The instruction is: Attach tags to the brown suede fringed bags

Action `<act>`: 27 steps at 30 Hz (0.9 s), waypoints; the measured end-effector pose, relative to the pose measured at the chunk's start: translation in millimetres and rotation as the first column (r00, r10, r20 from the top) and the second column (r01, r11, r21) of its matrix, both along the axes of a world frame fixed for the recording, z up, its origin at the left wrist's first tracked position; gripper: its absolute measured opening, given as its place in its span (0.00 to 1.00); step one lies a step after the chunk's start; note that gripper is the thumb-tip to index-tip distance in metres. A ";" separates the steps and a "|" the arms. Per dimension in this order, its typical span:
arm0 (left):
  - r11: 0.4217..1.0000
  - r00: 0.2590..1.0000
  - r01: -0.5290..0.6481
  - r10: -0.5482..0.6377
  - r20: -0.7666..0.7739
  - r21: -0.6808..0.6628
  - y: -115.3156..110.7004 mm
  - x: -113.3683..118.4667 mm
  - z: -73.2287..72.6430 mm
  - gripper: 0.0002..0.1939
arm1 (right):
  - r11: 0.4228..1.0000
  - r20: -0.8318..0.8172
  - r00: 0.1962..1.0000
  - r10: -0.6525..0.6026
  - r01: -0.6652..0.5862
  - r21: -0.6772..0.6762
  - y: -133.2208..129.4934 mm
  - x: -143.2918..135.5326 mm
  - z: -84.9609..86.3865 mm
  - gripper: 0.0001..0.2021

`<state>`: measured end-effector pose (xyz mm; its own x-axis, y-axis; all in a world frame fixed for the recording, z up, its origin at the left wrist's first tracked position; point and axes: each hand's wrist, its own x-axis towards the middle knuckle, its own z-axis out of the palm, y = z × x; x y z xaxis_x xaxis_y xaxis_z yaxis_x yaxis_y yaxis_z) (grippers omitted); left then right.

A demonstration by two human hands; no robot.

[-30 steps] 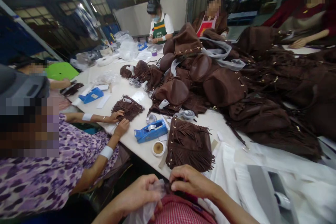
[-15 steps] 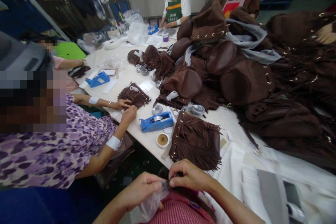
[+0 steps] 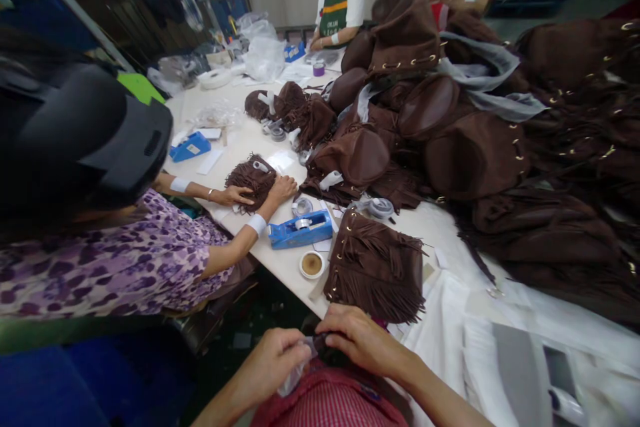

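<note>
At the near edge of the table, my left hand point(image 3: 280, 361) is closed on a clear plastic bag point(image 3: 294, 377), its film bunched under the fingers. My right hand point(image 3: 356, 339) pinches a dark brown strip point(image 3: 321, 341) right beside it; the strip runs to the bag's mouth, and how far it goes in is hidden. Just beyond my hands lies a brown fringed bag point(image 3: 377, 267) with metal eyelets. Left of that bag are a blue tape dispenser point(image 3: 301, 229) and a small round tub point(image 3: 312, 265) of tan paste.
A co-worker in a purple patterned top point(image 3: 165, 253) presses a fringed piece point(image 3: 253, 177) at the left. Brown bags point(image 3: 480, 153) are heaped across the right side. White sheets point(image 3: 450, 333) cover the near right table.
My hands have drawn slightly closer together, and less of the plastic bag hangs in view. The co-worker at left has leaned in, one hand moving farther across the fringed piece.
</note>
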<state>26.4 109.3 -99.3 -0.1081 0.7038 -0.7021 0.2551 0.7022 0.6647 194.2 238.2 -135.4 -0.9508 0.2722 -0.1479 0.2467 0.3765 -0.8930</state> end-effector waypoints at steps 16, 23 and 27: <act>0.974 0.912 -0.221 0.225 0.343 -0.051 -12.1 5.0 -17.8 0.21 | 0.998 0.136 0.988 -0.068 0.066 0.020 -3.2 -4.2 4.4 0.10; 0.987 0.982 -0.155 0.149 0.111 0.043 -11.4 5.9 -15.7 0.11 | 0.998 0.108 0.992 -0.069 0.069 -0.002 -7.9 -6.1 5.1 0.09; 0.984 0.974 -0.175 0.168 0.151 0.035 -9.6 8.2 -13.8 0.13 | 0.997 0.085 0.994 -0.074 0.075 -0.005 -10.7 -5.8 6.2 0.08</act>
<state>34.6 99.7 -113.1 -0.1282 0.7172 -0.6850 0.0305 0.6932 0.7201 188.4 227.5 -129.1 -0.9118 0.3404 -0.2295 0.3487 0.3470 -0.8706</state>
